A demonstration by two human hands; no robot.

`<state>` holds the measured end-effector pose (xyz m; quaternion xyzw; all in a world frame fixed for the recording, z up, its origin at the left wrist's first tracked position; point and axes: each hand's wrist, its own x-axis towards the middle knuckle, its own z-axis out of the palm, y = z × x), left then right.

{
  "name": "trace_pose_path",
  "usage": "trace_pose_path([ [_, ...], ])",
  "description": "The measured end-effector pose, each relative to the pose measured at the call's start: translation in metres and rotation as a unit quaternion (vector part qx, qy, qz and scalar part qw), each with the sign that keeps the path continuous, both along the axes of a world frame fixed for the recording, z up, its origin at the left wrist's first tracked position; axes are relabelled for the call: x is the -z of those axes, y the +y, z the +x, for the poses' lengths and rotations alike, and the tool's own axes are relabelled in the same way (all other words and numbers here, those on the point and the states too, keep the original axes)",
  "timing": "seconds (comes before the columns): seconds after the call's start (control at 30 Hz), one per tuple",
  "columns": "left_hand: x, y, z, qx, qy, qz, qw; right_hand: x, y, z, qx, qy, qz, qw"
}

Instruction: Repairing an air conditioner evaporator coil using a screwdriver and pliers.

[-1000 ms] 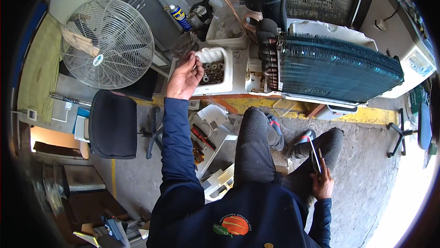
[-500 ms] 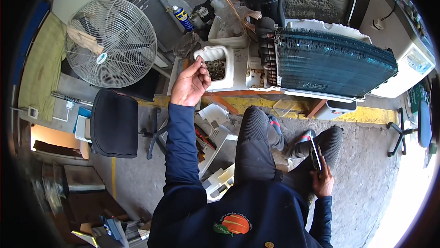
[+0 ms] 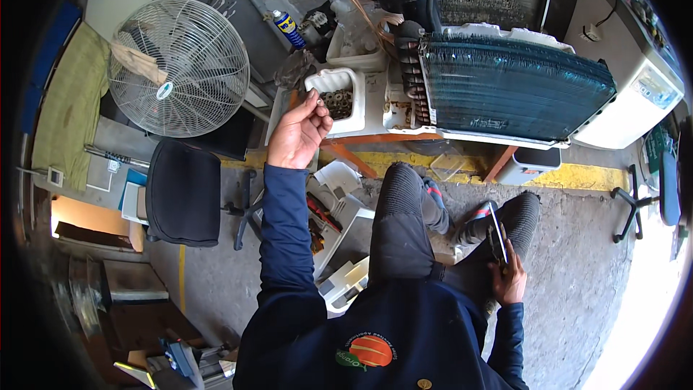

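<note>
Two grips at once: a pinch on the left, a clasp on the right

And here's the left hand (image 3: 299, 134), thumb and fingertips closed on a small, shiny piece (image 3: 320, 102), too tiny to make out fully. It's right at the near left rim of a smooth, white, round-cornered bin (image 3: 359, 110); whether skin meets plastic, I can't tell. Inside, a jumble of small metal parts (image 3: 338, 103), some ring-shaped, in dull greys and rusty browns.

Over on the right, by the ribbed grey trouser leg (image 3: 518, 228), the right hand (image 3: 511, 283) wraps its fingers round a thin, flat object (image 3: 497, 230) with a bright edge, its kind unclear.

Just right of the bin, what a texture: a teal coil block (image 3: 516, 90), densely finned, curved tube ends stacked down its left side. Far left, a round wire-caged fan (image 3: 180, 65) beyond a black padded chair (image 3: 184, 191).
</note>
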<state>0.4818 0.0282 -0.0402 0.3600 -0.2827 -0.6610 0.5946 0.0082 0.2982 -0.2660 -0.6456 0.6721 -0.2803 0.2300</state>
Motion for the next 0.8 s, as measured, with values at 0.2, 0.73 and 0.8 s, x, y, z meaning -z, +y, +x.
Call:
trace_pose_path([
  [0.2,0.013,-0.014,0.037,-0.108,-0.133,-0.046,0.984,-0.009,-0.002,0.002,0.009,0.002,0.03,1.0],
  [0.73,0.04,0.022,0.073,-0.176,-0.298,-0.102,0.933,-0.015,-0.023,0.009,-0.053,0.08,0.042,0.995],
  [0.8,0.034,0.013,0.07,-0.171,-0.355,-0.095,0.914,-0.017,-0.026,0.011,-0.052,0.087,0.066,0.993],
])
